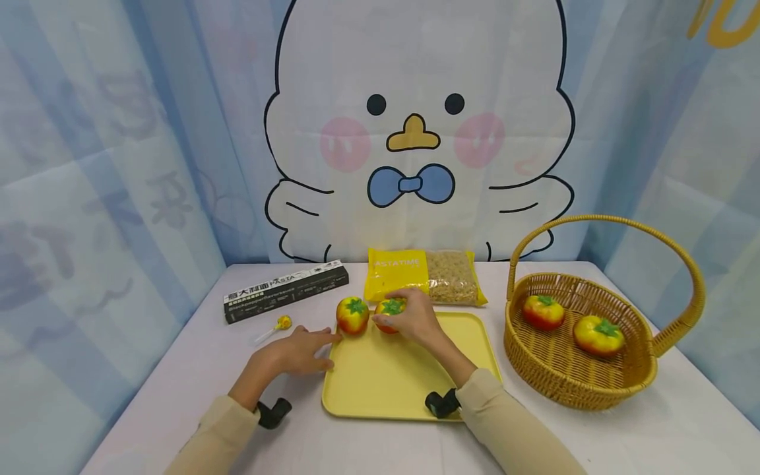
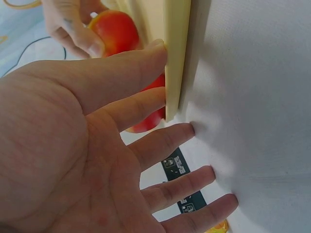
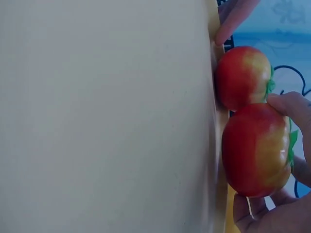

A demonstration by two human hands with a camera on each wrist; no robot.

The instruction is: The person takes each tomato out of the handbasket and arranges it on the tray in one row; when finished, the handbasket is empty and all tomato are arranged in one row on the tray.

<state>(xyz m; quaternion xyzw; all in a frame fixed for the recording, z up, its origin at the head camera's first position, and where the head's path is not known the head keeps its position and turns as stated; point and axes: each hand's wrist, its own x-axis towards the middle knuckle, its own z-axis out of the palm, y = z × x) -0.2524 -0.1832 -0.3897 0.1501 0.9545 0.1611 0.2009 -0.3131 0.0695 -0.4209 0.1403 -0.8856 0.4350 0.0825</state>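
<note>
My right hand (image 1: 418,320) holds a red-and-yellow persimmon (image 3: 255,150) with a green leafy top, thumb on one side and fingers on the other, at the far edge of the yellow tray (image 1: 398,376). Another persimmon (image 1: 353,315) sits beside it in the tray's far left corner; in the right wrist view the two appear to touch. My left hand (image 1: 303,353) is at the tray's left edge, fingers spread and fairly straight. In the left wrist view its thumb and index finger touch the tray rim (image 2: 176,53), and it grips nothing.
A wicker basket (image 1: 570,396) with a tall handle stands on the right, holding two persimmons (image 1: 598,335). Behind the tray lies a yellow pasta bag (image 1: 454,277). A black pasta box (image 1: 287,291) and a yellow lollipop (image 1: 284,322) lie at the left.
</note>
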